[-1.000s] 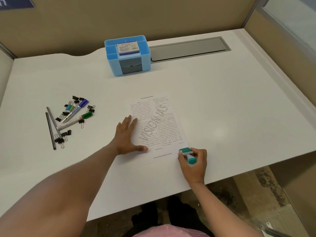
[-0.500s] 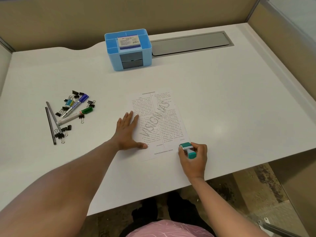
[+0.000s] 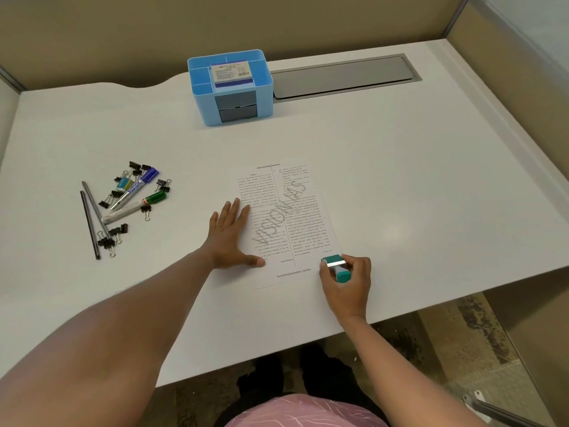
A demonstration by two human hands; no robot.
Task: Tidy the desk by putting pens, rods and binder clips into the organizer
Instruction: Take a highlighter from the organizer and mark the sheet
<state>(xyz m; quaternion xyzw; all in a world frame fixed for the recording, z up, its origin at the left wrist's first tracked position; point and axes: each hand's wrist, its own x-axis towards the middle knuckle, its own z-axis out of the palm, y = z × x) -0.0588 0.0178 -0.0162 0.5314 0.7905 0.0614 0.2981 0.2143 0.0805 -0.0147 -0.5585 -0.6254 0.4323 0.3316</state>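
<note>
Over toward the left edge of the white desk [image 3: 400, 167] I've got the loose pile: two dark rods [image 3: 92, 217] lying side by side, running from the far side toward the near edge, the left one ending closest to me. Just right of them, a blue-capped pen [image 3: 135, 188] and a green-capped pen [image 3: 135, 206] lie slanted, caps pointing away to the right. Black binder clips [image 3: 106, 241] are scattered all round them, a cluster touching the near ends of the rods, more at the far end of the pile by the blue cap. A small yellow-and-teal piece sits among the clips there; I can't tell what it is.

Moving right, my left hand [image 3: 229, 237] is flat on the desk, fingers spread, thumb out, palm pressing the left margin of a printed sheet [image 3: 295, 217] with a grey diagonal watermark. It holds nothing.

Up near the far edge, about centre, stands the blue organizer [image 3: 231, 87], upright, open compartments on top, a labelled box [image 3: 231, 74] in its middle section and two grey drawers on the front. Nothing from the pile is in it that I can see. A grey recessed panel [image 3: 341, 77] runs along the desk just right of it.

At the sheet's near right corner, my right hand [image 3: 346, 280] is curled around a teal stapler [image 3: 336, 266], fingers closed on it, its head at the paper's edge.
</note>
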